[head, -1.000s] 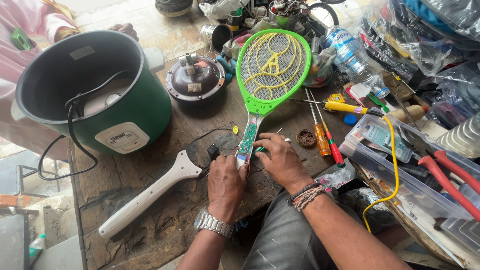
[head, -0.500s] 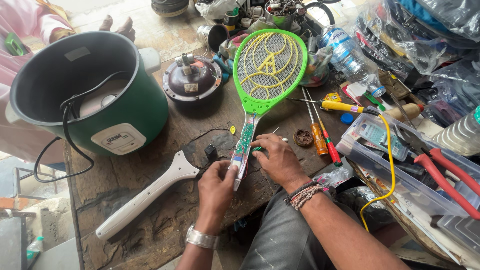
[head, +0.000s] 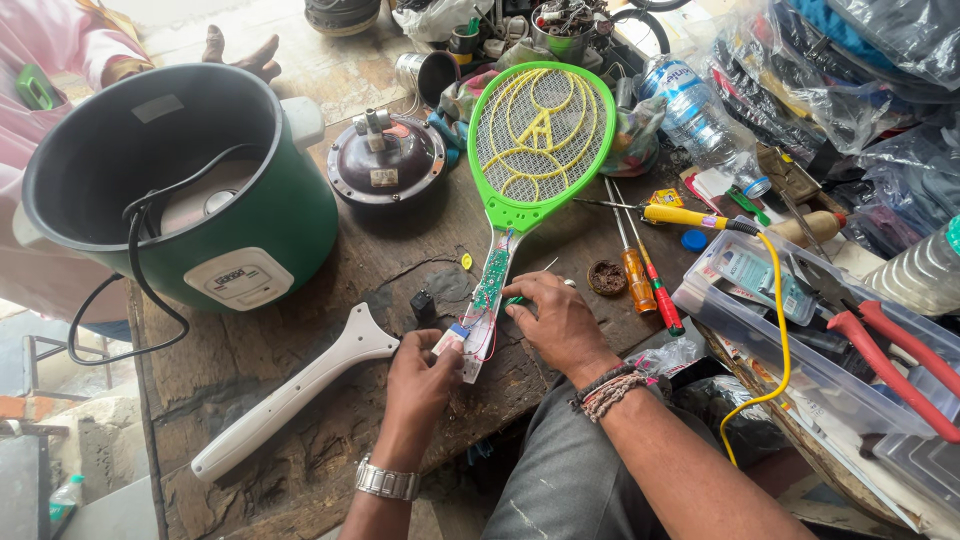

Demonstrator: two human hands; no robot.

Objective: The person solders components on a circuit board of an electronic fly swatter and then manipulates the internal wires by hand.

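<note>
Sitting widest on the worn wooden tabletop [head: 300, 440], the green rice cooker [head: 190, 190] stood left of the green racket-shaped bug zapper [head: 540, 140], its black cord [head: 130, 290] trailing off the edge. White and long, the zapper's removed handle cover [head: 290, 400] lay below-left of the zapper. Orange and red screwdrivers [head: 640, 275] lay just right of it. At the zapper's opened handle, the circuit board [head: 488, 290] was bare; the left hand [head: 425, 375] had its fingers pinched on a small white part there, the right hand [head: 560, 320] pressed fingers beside the board. Thin wires looked easy to tear if the pinched part were tugged
</note>
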